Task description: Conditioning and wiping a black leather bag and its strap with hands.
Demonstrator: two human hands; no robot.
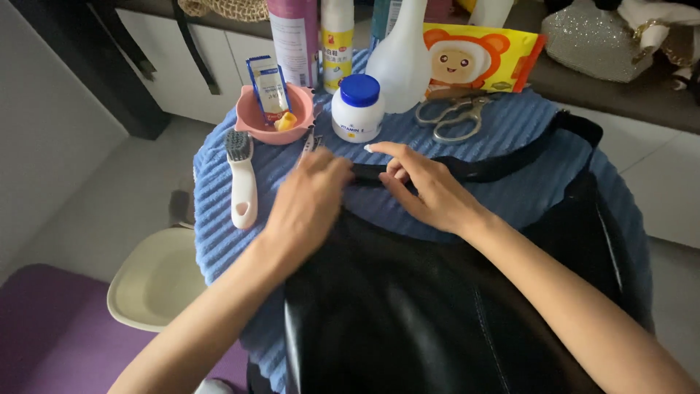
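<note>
A black leather bag (pixel 437 306) lies on a blue ribbed towel (pixel 510 131) in front of me. Its black strap (pixel 503 164) runs from the bag's right side across the towel to my hands. My left hand (pixel 310 201) rests on the strap's left end, fingers curled over it; what lies under the fingers is hidden. My right hand (pixel 423 186) pinches the strap just right of that, index finger stretched out flat.
A white-handled brush (pixel 242 179), a pink bowl (pixel 251 120) holding a small box, a white jar with a blue lid (pixel 357 108), scissors (pixel 453 117), spray bottles (pixel 402 58) and a yellow packet (pixel 477 58) stand behind. A cream basin (pixel 157 281) sits on the floor at left.
</note>
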